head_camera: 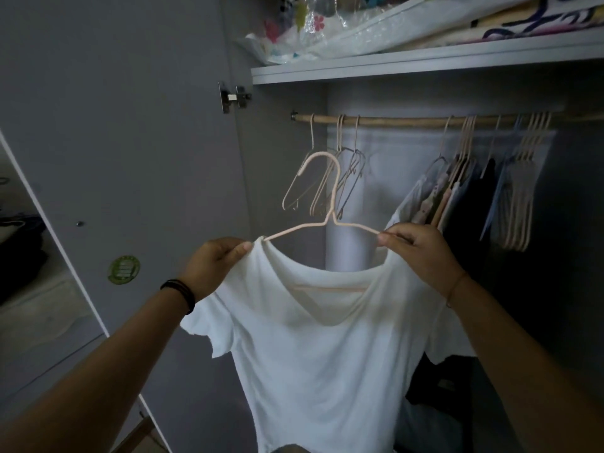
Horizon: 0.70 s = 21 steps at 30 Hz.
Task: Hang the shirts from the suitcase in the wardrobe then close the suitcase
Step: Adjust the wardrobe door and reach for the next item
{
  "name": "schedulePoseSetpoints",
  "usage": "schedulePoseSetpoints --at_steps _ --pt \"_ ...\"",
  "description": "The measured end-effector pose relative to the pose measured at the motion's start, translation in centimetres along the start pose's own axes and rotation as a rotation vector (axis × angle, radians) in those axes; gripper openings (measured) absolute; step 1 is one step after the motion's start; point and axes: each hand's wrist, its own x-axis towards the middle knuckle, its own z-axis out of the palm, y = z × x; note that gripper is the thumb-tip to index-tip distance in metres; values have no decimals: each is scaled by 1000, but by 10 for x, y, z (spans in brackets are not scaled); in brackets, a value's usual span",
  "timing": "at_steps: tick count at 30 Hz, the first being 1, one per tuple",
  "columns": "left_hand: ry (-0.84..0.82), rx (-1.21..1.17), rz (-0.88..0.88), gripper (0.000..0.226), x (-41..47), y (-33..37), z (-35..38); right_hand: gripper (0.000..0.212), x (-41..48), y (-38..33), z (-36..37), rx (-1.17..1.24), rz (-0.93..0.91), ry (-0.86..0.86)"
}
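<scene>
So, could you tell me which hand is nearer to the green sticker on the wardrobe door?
Left. The left hand is just right of the green sticker, gripping the white shirt at its collar. The right hand is farther right, across the shirt, pinching the hanger.

Hem of white shirt (327,371) cut by bottom edge. Inside it, shoulders of pink hanger (330,220) hidden, lower bar faint through fabric. Left of shirt, green sticker (124,269) unreadably small. Right of shirt, dark clothes (474,204) lost in shadow.
</scene>
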Motion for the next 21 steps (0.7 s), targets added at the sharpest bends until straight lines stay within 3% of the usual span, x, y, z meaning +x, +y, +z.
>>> schedulePoseSetpoints --at_steps 3,9,14,16,18,21 --pt "-39 24 11 31 0 -10 -7 14 2 8 -8 6 26 36" --pt "84 -105 -87 34 -2 -17 -9 31 -3 12 -19 14 24 64" --pt "79 305 157 48 3 -5 -6 25 -2 5 -16 22 15 73" --pt "38 252 188 40 6 3 0 12 0 1 -13 8 30 44" --pt "63 140 189 36 6 3 2 22 1 1 -14 15 30 -1" --pt "129 35 138 38 6 -11 -3 5 -2 3 -24 37 66 -78"
